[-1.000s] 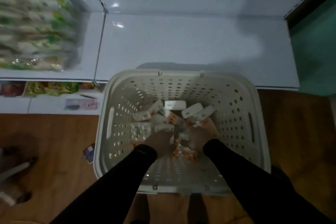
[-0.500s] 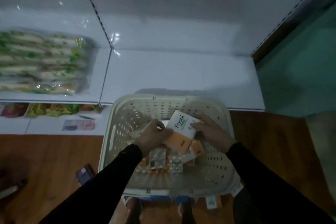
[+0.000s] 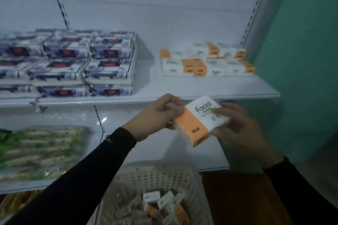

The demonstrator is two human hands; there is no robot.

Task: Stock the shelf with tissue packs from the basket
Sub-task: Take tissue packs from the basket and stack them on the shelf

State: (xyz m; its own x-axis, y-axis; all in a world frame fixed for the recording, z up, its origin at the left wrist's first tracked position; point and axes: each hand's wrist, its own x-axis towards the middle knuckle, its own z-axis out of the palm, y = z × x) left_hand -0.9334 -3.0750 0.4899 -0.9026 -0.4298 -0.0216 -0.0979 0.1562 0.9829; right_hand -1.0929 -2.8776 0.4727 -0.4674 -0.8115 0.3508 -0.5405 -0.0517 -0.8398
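Observation:
A stack of white and orange tissue packs (image 3: 199,120), its top one marked "Facial", hangs in front of the upper shelf (image 3: 237,87). My left hand (image 3: 161,113) grips its left end with curled fingers. My right hand (image 3: 236,126) holds the right end, thumb on top. On the shelf behind, several matching tissue packs (image 3: 206,60) stand in rows at the right. The cream perforated basket (image 3: 146,179) sits below at the bottom, with several small tissue packs (image 3: 161,204) inside.
Stacked blue and white boxes (image 3: 76,64) fill the left of the upper shelf. A bag of green and white packets (image 3: 40,150) lies on the lower shelf at the left. A teal wall (image 3: 301,51) closes the right side. Wooden floor (image 3: 237,197) shows beside the basket.
Both hands have lifted the tissue stack out of the basket and up to the level of the upper shelf. The view has tilted upward from the basket to the shelves.

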